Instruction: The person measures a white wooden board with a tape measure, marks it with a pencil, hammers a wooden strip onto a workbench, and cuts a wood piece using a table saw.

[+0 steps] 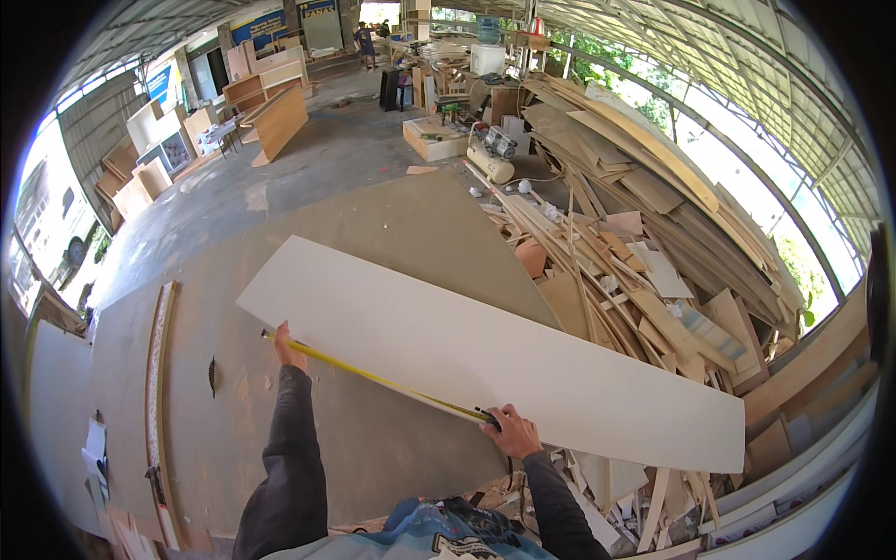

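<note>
A long white board lies slantwise across a large grey-brown sheet, its right end reaching past the sheet over wood scraps. Along the board's near edge runs the yellow blade of a tape measure, pulled out straight. My left hand grips the blade close to its free end, just off the board's left part. In my right hand is the dark tape measure case, held against the near edge. Its body is mostly hidden by my fingers.
A narrow wooden strip and a small dark object lie on the sheet to the left. Scrap wood and stacked boards crowd the right. An air compressor stands beyond. Cabinets and people are farther back.
</note>
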`<action>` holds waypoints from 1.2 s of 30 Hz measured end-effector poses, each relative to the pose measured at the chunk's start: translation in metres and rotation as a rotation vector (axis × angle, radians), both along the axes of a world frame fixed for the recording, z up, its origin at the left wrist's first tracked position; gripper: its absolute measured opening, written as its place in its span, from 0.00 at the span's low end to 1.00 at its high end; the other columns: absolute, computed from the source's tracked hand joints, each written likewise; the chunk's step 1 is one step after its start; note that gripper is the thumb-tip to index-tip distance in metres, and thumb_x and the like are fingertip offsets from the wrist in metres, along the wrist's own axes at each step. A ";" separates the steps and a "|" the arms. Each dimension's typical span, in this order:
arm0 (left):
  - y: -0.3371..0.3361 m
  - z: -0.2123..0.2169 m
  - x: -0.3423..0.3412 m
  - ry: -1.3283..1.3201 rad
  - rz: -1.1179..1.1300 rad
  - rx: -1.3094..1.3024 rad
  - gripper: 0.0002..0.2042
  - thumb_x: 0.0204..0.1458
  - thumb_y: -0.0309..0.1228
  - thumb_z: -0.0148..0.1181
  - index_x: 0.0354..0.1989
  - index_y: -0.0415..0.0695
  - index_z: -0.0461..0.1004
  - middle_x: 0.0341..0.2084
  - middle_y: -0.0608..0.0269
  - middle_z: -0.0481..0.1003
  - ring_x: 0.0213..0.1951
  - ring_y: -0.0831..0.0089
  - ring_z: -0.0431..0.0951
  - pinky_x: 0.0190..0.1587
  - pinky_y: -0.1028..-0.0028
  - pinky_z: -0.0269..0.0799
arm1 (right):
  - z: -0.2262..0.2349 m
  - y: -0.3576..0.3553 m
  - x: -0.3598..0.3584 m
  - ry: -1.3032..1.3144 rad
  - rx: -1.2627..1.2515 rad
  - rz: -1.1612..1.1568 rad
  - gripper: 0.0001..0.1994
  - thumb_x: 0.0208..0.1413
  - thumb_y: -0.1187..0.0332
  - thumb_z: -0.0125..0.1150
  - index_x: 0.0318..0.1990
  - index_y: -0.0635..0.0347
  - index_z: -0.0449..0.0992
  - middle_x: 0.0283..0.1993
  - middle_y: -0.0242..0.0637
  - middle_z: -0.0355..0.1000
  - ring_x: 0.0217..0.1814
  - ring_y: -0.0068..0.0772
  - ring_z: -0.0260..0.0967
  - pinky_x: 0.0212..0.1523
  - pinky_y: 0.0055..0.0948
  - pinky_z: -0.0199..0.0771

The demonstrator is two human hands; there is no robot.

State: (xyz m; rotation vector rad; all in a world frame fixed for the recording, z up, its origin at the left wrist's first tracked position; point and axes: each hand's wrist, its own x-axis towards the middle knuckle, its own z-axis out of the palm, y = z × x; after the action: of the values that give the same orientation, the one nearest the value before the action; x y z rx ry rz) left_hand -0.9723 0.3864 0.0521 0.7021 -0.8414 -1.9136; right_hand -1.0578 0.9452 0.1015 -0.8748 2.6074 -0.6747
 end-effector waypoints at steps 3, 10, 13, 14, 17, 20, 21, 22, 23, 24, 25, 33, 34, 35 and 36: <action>-0.003 0.017 -0.032 -0.058 -0.137 0.059 0.31 0.53 0.50 0.58 0.62 0.46 0.62 0.63 0.57 0.60 0.64 0.56 0.62 0.65 0.53 0.57 | 0.007 -0.011 -0.008 -0.035 0.055 -0.026 0.24 0.60 0.43 0.55 0.56 0.47 0.74 0.49 0.42 0.71 0.44 0.52 0.76 0.46 0.49 0.74; 0.041 0.045 -0.063 -0.189 -0.404 -0.091 0.31 0.58 0.47 0.54 0.66 0.42 0.61 0.60 0.47 0.67 0.62 0.56 0.69 0.61 0.58 0.64 | -0.008 -0.041 -0.016 -0.128 -0.078 -0.113 0.22 0.61 0.46 0.54 0.52 0.52 0.73 0.43 0.44 0.75 0.45 0.49 0.76 0.46 0.46 0.72; 0.112 0.047 -0.058 -0.165 -0.595 -0.144 0.27 0.61 0.43 0.53 0.64 0.39 0.63 0.52 0.50 0.75 0.50 0.61 0.78 0.52 0.64 0.72 | -0.004 -0.050 -0.008 -0.354 -0.129 -0.190 0.22 0.61 0.47 0.55 0.48 0.58 0.73 0.38 0.46 0.76 0.43 0.43 0.76 0.45 0.40 0.72; 0.144 0.052 -0.054 -0.176 -0.665 -0.147 0.26 0.61 0.42 0.53 0.63 0.38 0.64 0.50 0.51 0.77 0.47 0.62 0.80 0.49 0.65 0.74 | -0.002 -0.052 -0.005 -0.449 -0.137 -0.221 0.22 0.61 0.47 0.55 0.46 0.59 0.74 0.36 0.46 0.77 0.43 0.41 0.76 0.45 0.38 0.71; 0.223 0.035 -0.026 -0.338 -0.836 -0.179 0.20 0.62 0.37 0.54 0.57 0.35 0.70 0.42 0.55 0.80 0.39 0.65 0.82 0.44 0.68 0.76 | -0.020 -0.058 0.015 -0.326 -0.289 -0.198 0.22 0.61 0.50 0.56 0.44 0.63 0.75 0.33 0.45 0.75 0.38 0.37 0.75 0.42 0.35 0.71; 0.290 0.023 0.000 -0.355 -0.784 -0.069 0.14 0.61 0.32 0.58 0.48 0.34 0.76 0.37 0.57 0.81 0.36 0.69 0.83 0.41 0.71 0.77 | -0.001 -0.055 0.035 -0.415 -0.281 -0.271 0.21 0.61 0.52 0.56 0.45 0.65 0.76 0.34 0.44 0.76 0.37 0.35 0.74 0.41 0.34 0.71; 0.307 0.024 0.004 -0.358 -0.743 -0.016 0.13 0.60 0.32 0.59 0.45 0.34 0.77 0.36 0.57 0.81 0.35 0.70 0.82 0.40 0.73 0.77 | -0.003 -0.050 0.038 -0.454 -0.261 -0.261 0.21 0.61 0.52 0.56 0.46 0.65 0.76 0.35 0.45 0.76 0.38 0.35 0.74 0.42 0.34 0.71; 0.321 0.022 0.008 -0.361 -0.703 0.037 0.12 0.60 0.31 0.60 0.43 0.33 0.78 0.35 0.58 0.81 0.35 0.72 0.82 0.39 0.74 0.77 | -0.005 -0.043 0.041 -0.493 -0.240 -0.252 0.21 0.62 0.53 0.56 0.47 0.65 0.76 0.36 0.45 0.77 0.39 0.35 0.74 0.43 0.34 0.71; 0.331 0.018 0.011 -0.385 -0.708 0.000 0.11 0.59 0.31 0.60 0.41 0.33 0.79 0.33 0.59 0.81 0.33 0.73 0.81 0.37 0.74 0.77 | -0.003 -0.040 0.043 -0.526 -0.226 -0.248 0.21 0.62 0.53 0.56 0.48 0.65 0.76 0.37 0.46 0.77 0.40 0.35 0.75 0.44 0.34 0.71; 0.340 0.013 0.014 -0.410 -0.715 -0.037 0.10 0.59 0.30 0.61 0.40 0.33 0.79 0.31 0.60 0.81 0.32 0.74 0.81 0.35 0.75 0.76 | 0.000 -0.037 0.045 -0.552 -0.218 -0.238 0.22 0.61 0.52 0.56 0.48 0.65 0.76 0.37 0.47 0.77 0.40 0.35 0.74 0.44 0.34 0.71; 0.345 0.008 0.016 -0.436 -0.724 -0.075 0.10 0.58 0.30 0.62 0.38 0.33 0.80 0.28 0.61 0.81 0.30 0.75 0.80 0.34 0.76 0.76 | 0.004 -0.033 0.048 -0.578 -0.210 -0.230 0.22 0.61 0.52 0.57 0.48 0.65 0.76 0.38 0.48 0.77 0.41 0.34 0.74 0.45 0.33 0.71; 0.286 -0.005 -0.005 -0.441 -0.460 0.015 0.09 0.54 0.26 0.65 0.28 0.31 0.80 0.19 0.59 0.78 0.19 0.75 0.75 0.22 0.74 0.69 | 0.013 0.060 0.061 -0.272 0.068 -0.127 0.24 0.61 0.50 0.59 0.57 0.57 0.72 0.46 0.49 0.76 0.49 0.51 0.75 0.50 0.41 0.72; 0.265 -0.008 -0.012 -0.427 -0.425 -0.004 0.08 0.53 0.25 0.65 0.28 0.31 0.80 0.19 0.58 0.78 0.19 0.74 0.75 0.22 0.74 0.69 | 0.023 0.079 0.060 -0.295 0.099 -0.157 0.24 0.61 0.51 0.59 0.58 0.55 0.71 0.49 0.49 0.75 0.51 0.54 0.73 0.51 0.43 0.72; 0.243 -0.012 -0.019 -0.411 -0.390 -0.022 0.08 0.52 0.25 0.65 0.27 0.31 0.80 0.19 0.57 0.78 0.19 0.73 0.75 0.21 0.74 0.69 | 0.022 0.106 0.060 -0.246 0.101 -0.166 0.24 0.60 0.50 0.59 0.59 0.53 0.71 0.48 0.49 0.75 0.50 0.55 0.73 0.50 0.45 0.72; 0.218 -0.018 -0.026 -0.434 -0.349 -0.010 0.08 0.52 0.24 0.65 0.27 0.31 0.80 0.20 0.56 0.78 0.19 0.72 0.75 0.21 0.74 0.69 | 0.020 0.134 0.061 -0.199 0.102 -0.171 0.25 0.60 0.50 0.58 0.60 0.52 0.70 0.47 0.49 0.74 0.49 0.57 0.73 0.49 0.47 0.72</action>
State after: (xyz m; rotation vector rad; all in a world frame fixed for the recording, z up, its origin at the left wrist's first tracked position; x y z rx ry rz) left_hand -0.9987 0.6045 0.0344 1.0414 -1.3119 -2.0914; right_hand -0.9967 1.0790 0.1213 -0.5302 2.5290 -0.6312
